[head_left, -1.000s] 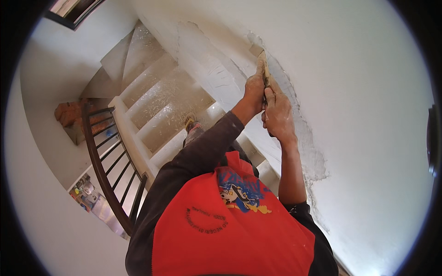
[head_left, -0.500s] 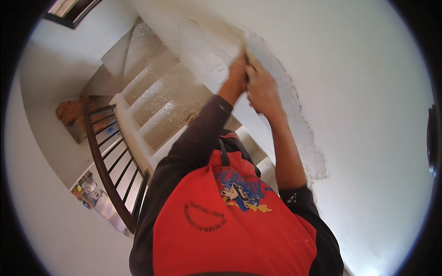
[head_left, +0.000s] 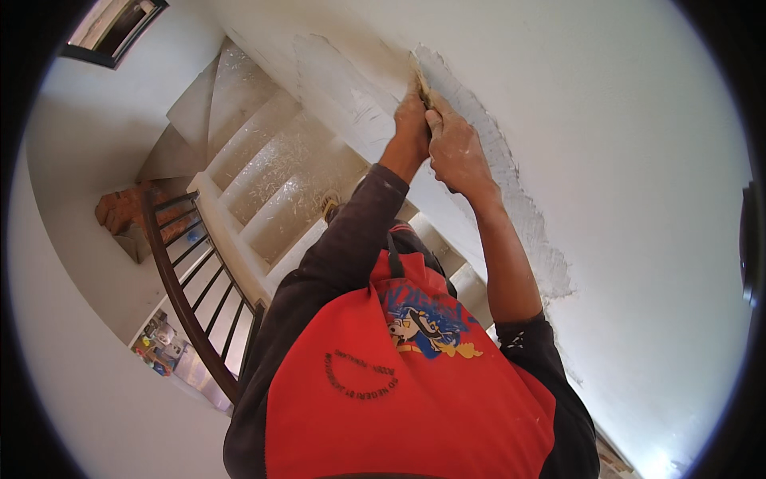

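My left hand (head_left: 411, 120) and right hand (head_left: 456, 148) are both closed on a narrow, pale plastering tool (head_left: 422, 80), dusty and crusted, held against the wall along the upper end of a long, rough grey patch (head_left: 527, 231). My left thumb lies along the tool, and my right hand sits just right of and below the left. The tool's handle is mostly hidden by my fingers. Fainter, uneven grey filler (head_left: 335, 80) marks the white wall to the left of my hands.
Dusty winding steps (head_left: 263, 160) descend beside the wall, with my shoe (head_left: 329, 209) on one. A dark wooden railing (head_left: 183, 303) curves along the left, with an orange-brown bundle (head_left: 120, 207) behind it. A framed opening (head_left: 112, 32) is at upper left, cluttered items (head_left: 159, 347) lower down.
Both hands and the tool have moved up and to the left along the patched wall since a second ago, still gripping. They were blurred by motion half a second ago.
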`<state>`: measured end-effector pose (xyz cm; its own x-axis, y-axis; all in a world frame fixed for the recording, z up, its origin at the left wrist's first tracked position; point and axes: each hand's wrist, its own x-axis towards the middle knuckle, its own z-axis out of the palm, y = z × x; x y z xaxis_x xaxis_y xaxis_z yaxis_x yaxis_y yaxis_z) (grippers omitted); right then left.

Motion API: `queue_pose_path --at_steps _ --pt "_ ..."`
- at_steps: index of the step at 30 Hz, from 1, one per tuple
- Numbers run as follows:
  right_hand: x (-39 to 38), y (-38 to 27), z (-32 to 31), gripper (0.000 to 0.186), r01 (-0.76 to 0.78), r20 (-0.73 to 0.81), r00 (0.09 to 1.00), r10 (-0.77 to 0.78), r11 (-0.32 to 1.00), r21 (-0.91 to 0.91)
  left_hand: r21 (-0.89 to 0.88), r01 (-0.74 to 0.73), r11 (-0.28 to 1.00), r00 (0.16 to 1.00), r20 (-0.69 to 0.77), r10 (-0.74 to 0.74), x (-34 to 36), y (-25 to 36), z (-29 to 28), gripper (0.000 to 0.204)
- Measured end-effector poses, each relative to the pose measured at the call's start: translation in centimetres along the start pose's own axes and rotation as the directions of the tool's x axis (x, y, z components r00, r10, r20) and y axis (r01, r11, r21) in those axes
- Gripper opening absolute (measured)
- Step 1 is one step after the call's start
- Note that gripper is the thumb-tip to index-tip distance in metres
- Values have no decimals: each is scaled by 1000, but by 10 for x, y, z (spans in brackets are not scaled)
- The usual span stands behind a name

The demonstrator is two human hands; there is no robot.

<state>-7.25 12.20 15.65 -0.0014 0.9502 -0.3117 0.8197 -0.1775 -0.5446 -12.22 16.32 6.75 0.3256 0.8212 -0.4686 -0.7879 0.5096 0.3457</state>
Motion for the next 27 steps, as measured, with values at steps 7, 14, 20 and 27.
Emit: queue_pose_path --at_steps 7,14,20,27 --pt "-14 -5 5 37 -121 12 993 121 990 75 -44 -25 999 999 -21 24 2 -9 -7 67" --pt "-9 -8 -3 38 166 -36 984 -172 977 -136 44 -20 999 996 -83 23 5 -5 -3 65" --pt "-5 -5 -1 37 38 -80 996 -33 997 64 110 -94 989 995 -22 97 5 6 0 62" --pt "-5 -16 -4 38 2 -58 998 3 996 86 25 -58 998 998 -13 58 17 -4 -9 53"
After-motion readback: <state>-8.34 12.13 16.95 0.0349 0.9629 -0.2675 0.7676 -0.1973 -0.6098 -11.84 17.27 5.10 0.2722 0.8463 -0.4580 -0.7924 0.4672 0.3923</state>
